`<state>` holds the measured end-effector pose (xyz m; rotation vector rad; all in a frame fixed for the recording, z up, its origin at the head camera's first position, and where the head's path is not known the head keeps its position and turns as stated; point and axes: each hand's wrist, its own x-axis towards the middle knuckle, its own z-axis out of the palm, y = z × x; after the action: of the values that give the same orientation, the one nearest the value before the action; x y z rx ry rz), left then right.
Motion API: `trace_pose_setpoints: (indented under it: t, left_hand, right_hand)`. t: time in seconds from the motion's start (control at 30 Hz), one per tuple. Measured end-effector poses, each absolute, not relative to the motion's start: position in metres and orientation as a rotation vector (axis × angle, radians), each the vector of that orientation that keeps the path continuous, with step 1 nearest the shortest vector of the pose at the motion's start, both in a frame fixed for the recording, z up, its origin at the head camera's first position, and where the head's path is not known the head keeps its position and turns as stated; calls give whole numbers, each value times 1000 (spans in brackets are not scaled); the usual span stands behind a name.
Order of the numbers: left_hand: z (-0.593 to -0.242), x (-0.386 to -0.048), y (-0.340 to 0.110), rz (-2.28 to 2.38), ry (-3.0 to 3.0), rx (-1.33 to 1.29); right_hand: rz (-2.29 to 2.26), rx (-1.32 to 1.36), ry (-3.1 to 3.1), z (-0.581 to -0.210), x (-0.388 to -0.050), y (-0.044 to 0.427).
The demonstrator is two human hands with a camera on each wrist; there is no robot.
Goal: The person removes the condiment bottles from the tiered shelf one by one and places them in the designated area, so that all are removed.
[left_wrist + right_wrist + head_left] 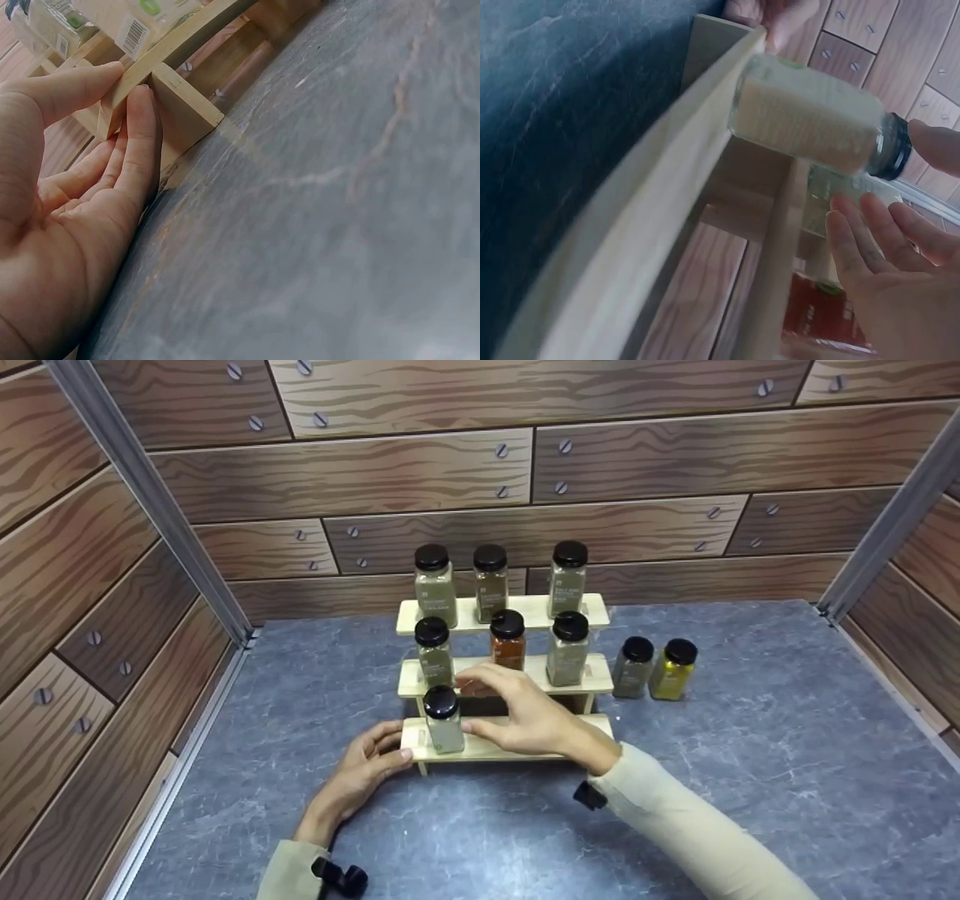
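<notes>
The left end of a three-tiered wooden rack [532,748] is gripped at its lowest tier by the left hand [364,769], the board being pinched between thumb and fingers. The right hand [534,716] is held wide, thumb and fingers parted, just to the right of the pale jar [448,735]; whether the black lid [893,147] of this jar is touched by the thumb cannot be told. The pale jar is stood upright on the lowest tier, near its left end. On the middle tier, a dark green jar [435,664] is placed at the left, an orange-red jar [508,651] near the centre, partly hidden by the right hand, and a grey-green jar [567,661] at the right. The top tier is occupied by a light green jar [436,594], a brown jar [491,594] and, set farther to the right, an olive-grey jar [567,586]. To the right of the rack, a dark grey jar [632,673] and a yellow jar [673,675] are stood close together on the marbled bench [750,765]. The bench is bounded at the back by a wood-patterned wall [420,472].
</notes>
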<state>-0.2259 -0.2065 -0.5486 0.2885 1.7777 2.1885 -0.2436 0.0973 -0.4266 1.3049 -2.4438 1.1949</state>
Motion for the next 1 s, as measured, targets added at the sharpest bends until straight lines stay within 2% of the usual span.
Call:
trace_pose_setpoints:
  t: [0.7, 1.0]
  left_hand:
    - [-549, -225, -207, 2177, 1788, 306]
    - [-550, -227, -207, 2178, 1787, 321]
  right_hand:
    - [1492, 1316, -2368, -457, -252, 67]
    - [1603, 1260, -2364, -454, -249, 67]
